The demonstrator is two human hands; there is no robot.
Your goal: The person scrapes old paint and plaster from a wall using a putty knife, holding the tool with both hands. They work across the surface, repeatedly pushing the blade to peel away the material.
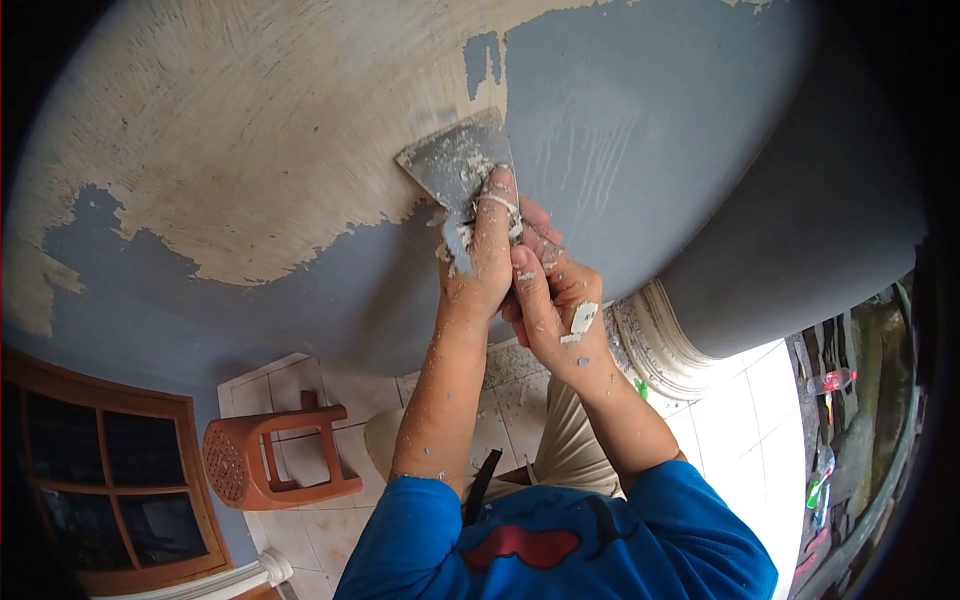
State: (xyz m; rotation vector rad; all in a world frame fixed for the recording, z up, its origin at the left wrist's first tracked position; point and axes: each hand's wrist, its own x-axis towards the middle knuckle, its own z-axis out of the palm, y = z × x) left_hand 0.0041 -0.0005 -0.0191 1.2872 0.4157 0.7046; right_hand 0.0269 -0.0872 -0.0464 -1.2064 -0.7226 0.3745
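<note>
- Grey scraper (450,145), broad flat blade, stands at the wall (640,70) with its wide edge pointing up and left in the view. Blade carries pale crumbs and dust. Whether its edge presses on the surface cannot be told.
- Left hand (482,255): closed around the scraper near the base of its blade, thumb extended up along the blade's face. Pale debris clings to thumb and forearm.
- Right hand (560,300): curled about the lower end of the scraper, just beside the left hand, thumb bent upward. Overlap of the fingers hides most of the handle. A pale paint flake (583,319) sits on the back of this hand.
- Stripped patch (260,110): beige, scratched, ragged at its border; extends above and to the left of the scraper.
- Grey paint: covers the wall to the right of the scraper, where pale streaks run, and also below and to its left.
- Column (800,230): dark grey, rounded, well to the right of the scraper; its moulded base (665,340) is pale and speckled with debris.
- Stool (247,468): orange-brown plastic, below and to the left of the scraper, on a white tiled floor (330,535).
- Window (115,491): wooden frame, dark panes, farther left than the stool from the scraper.
- Shirt (640,545): blue with a red motif, directly below the scraper in the view.
</note>
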